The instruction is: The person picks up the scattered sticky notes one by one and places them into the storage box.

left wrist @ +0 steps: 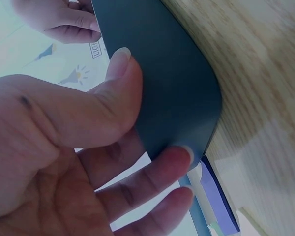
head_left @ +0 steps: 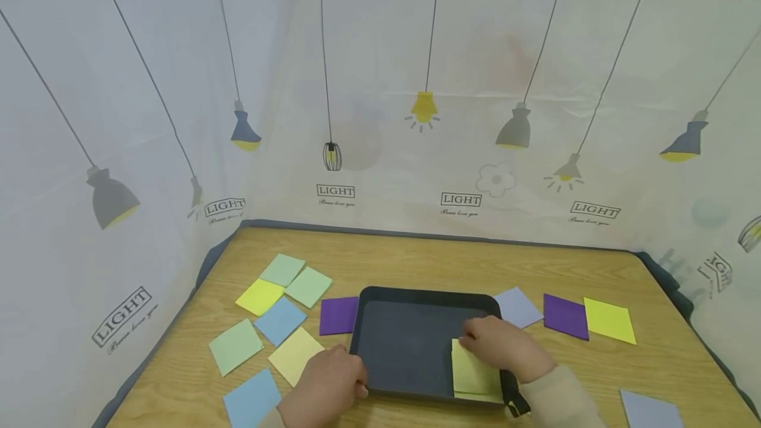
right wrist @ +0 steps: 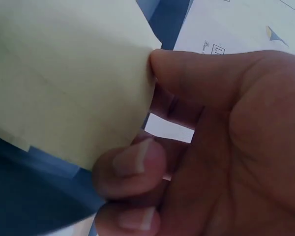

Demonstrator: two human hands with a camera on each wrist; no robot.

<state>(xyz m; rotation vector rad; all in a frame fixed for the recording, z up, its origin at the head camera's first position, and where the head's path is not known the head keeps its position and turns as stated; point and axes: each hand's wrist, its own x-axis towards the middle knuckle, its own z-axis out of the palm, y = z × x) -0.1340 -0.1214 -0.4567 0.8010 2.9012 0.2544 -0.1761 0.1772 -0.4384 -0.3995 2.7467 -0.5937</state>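
Note:
A dark rectangular tray [head_left: 404, 342] lies on the wooden table in the head view. My left hand [head_left: 329, 382] grips its front-left corner; the left wrist view shows the thumb and fingers against the tray's dark wall [left wrist: 177, 83]. At the tray's right front, my right hand [head_left: 505, 345] pinches the top edge of pale yellow sticky notes [head_left: 475, 375]. The right wrist view shows the thumb and fingertips at the pale yellow paper [right wrist: 73, 73], with offset edges of more than one sheet. How many sheets are held is hard to tell.
Left of the tray lie several sticky notes: green [head_left: 236, 347], blue [head_left: 281, 321], bright yellow [head_left: 259, 296], pale yellow [head_left: 295, 355] and purple [head_left: 339, 316]. To the right are lavender [head_left: 518, 307], purple [head_left: 566, 316] and yellow [head_left: 610, 320] ones. A patterned curtain [head_left: 380, 84] surrounds the table.

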